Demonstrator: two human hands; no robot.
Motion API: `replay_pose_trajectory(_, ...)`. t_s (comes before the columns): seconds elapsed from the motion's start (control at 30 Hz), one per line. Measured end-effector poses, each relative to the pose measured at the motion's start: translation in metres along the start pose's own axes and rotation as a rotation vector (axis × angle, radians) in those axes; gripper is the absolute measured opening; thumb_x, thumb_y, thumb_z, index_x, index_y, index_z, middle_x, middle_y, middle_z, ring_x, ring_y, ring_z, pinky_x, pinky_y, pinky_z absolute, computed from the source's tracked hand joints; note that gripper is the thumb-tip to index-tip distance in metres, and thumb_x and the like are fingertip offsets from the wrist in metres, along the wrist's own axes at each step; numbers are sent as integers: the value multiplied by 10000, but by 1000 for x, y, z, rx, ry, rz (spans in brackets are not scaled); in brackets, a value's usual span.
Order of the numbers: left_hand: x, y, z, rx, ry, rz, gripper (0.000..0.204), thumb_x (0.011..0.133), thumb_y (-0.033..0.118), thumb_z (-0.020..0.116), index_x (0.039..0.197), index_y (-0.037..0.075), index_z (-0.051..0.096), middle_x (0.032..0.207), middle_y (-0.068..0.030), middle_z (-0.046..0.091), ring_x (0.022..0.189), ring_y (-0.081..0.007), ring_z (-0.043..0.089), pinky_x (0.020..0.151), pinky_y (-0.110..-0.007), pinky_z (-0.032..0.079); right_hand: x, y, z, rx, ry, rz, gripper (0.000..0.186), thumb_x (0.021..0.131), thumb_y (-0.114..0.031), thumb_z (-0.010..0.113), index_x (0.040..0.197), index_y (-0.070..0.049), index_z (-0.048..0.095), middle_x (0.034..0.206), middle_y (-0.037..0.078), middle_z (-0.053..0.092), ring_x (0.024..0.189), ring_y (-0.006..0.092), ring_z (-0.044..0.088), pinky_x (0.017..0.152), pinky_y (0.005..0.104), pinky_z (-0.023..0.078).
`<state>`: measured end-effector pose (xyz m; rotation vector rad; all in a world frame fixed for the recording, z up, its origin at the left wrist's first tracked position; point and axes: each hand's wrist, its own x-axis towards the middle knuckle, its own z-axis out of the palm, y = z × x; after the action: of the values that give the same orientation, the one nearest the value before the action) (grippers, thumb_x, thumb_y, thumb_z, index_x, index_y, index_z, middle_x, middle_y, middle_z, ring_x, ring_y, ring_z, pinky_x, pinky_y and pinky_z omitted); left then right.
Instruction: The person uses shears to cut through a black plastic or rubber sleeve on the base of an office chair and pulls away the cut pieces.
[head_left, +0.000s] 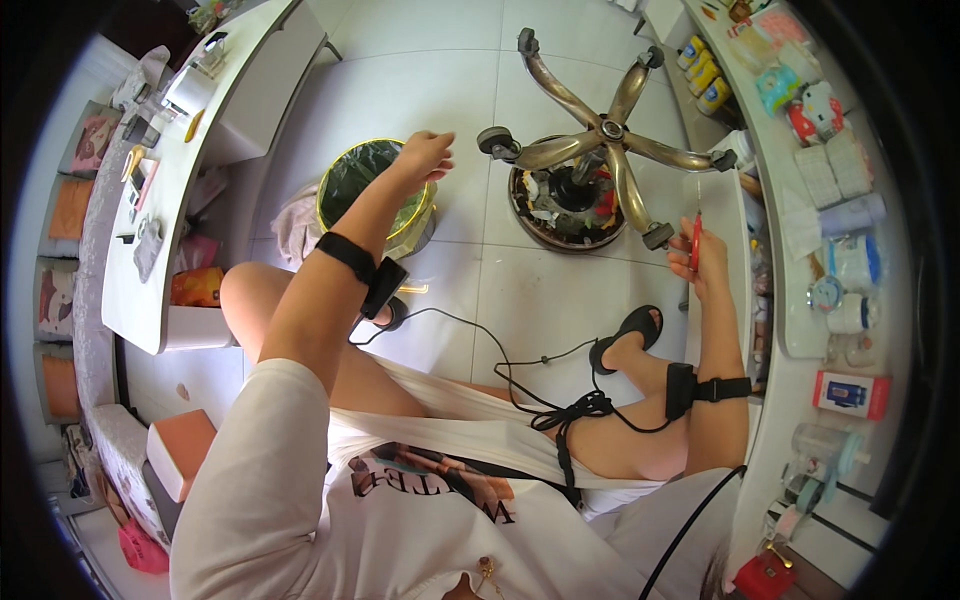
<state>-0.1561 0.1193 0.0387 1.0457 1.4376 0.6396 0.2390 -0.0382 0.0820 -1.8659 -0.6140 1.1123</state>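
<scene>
An office chair lies upside down in front of me, its bronze-coloured star base point(612, 128) raised on a black column, with casters at the leg ends. My right hand point(708, 262) grips red-handled scissors point(697, 240), blades pointing away from me, beside the nearest caster point(657, 236). Over the far right edge of a bin point(430, 205) with a yellow rim and a dark liner, my left hand point(428, 158) is held with its fingers curled together. Whatever those fingers may hold is too small or hidden to make out.
A white desk point(150, 290) with small items stands on the left. Along the right runs a white counter point(800, 330) crowded with packages and bottles. A black cable point(480, 330) trails between my arms. Patterned cushions point(62, 300) line the far left, and a orange-brown box point(183, 452) sits nearby.
</scene>
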Motion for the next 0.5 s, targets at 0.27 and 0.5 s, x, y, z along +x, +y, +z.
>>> replay_pose_trajectory(0.27, -1, 12, 43, -190, -45, 107, 432, 835, 360, 615, 1028, -19, 538, 789, -37, 594, 624, -82, 538, 567, -235, 451, -17, -1, 6, -25, 30, -143, 339, 791, -296, 659, 970, -18, 584, 808, 70, 618, 549, 118, 591, 417, 211, 482)
replay_pose_trajectory(0.5, 9, -4, 23, -262, 21, 59, 233, 878, 158, 511, 1050, 2, 538, 893, -70, 594, 703, -140, 589, 601, -247, 457, -20, -2, 19, -70, 104, -258, 221, 797, -221, 667, 882, -36, 581, 734, 41, 596, 532, 120, 577, 399, 213, 432)
